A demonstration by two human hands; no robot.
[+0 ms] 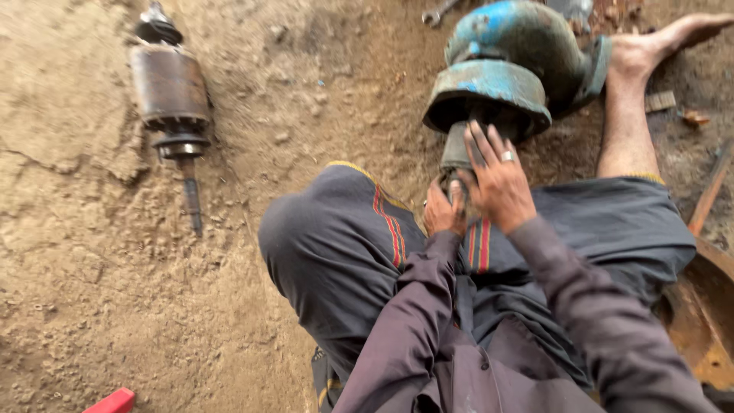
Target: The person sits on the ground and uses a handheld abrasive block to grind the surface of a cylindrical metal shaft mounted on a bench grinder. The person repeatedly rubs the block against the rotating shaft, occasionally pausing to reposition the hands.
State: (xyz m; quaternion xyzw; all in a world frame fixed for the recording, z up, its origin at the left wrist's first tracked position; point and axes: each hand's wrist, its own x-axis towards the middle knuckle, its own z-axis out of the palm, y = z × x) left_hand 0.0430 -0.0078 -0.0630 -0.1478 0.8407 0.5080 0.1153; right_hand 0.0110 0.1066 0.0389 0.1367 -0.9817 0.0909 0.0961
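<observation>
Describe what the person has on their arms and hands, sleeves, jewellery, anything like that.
Both arms are covered to the wrist by long, loose sleeves of dull purplish-grey cloth. The left hand is bare, with no glove or ring visible. The right hand is also ungloved and wears a silver-coloured ring on one finger.

I see the pump housing [520, 61] as cast metal, its blue paint chipped, dull and grimy. My left hand [443, 210] and right hand [501, 183] lie on its dark, greasy metal shaft [456, 149]; a shiny metal ring sits on one finger. The rotor [170, 88] looks rusty, matt brown metal. The ground [99, 268] is rough, crumbly dry earth. My sleeves and trousers [344, 245] are soft matt cloth.
</observation>
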